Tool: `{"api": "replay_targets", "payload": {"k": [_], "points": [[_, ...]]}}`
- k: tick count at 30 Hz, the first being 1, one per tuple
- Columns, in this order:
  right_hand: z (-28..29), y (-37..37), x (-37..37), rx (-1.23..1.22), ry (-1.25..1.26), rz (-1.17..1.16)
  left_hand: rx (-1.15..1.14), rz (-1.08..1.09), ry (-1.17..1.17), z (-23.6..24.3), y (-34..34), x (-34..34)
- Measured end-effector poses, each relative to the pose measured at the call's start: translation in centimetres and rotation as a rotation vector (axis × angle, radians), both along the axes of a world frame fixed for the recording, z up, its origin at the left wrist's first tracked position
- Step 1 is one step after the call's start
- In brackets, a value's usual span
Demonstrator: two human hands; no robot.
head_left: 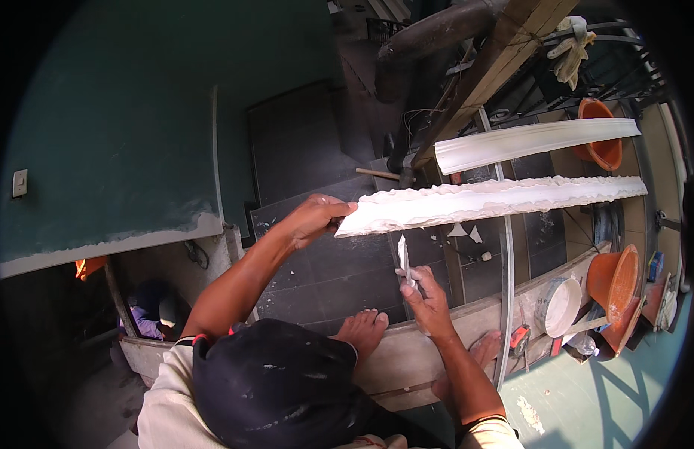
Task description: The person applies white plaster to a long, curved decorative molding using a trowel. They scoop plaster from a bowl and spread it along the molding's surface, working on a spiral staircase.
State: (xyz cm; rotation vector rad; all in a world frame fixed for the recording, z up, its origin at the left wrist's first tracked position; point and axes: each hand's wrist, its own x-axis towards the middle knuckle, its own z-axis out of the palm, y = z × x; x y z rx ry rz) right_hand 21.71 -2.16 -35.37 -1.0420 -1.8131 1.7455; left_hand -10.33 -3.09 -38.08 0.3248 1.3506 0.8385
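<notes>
A long white moulding strip (496,200) stretches to the right, with thick wet plaster along its edges. My left hand (320,218) grips its near left end, thumb on top and fingers beneath. Below the strip, my right hand (427,303) is closed round a narrow putty knife (404,254) whose upright blade carries white plaster. The knife is apart from the strip. A second white moulding strip (537,144), smooth and without plaster lumps, lies beyond the first.
A metal bar (505,299) runs under both strips. On the right stand an orange tub (613,275), a round pan (559,307) and a tape measure (520,339). A wooden post (496,63) rises behind, near a hammer (384,174). The dark green wall (115,142) stands left.
</notes>
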Motion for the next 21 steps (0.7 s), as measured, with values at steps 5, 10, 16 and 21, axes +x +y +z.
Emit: {"api": "replay_targets", "payload": {"k": [5,10,16,21], "points": [[-5.5,-3.7,-6.5,0.141,-0.004,-0.26,-0.014,-0.029,0.006,1.1,0.7,0.3],[-7.5,-4.3,-9.2,0.139,-0.07,-0.26,-0.001,-0.021,-0.008,0.6,0.4,0.1],[-8.8,-3.4,-9.8,0.108,-0.09,-0.211,0.008,-0.015,-0.031,0.5,0.5,0.0],[-9.1,-4.1,-7.9,0.153,-0.123,-0.201,0.004,-0.032,0.004,0.4,0.4,-0.1]]}}
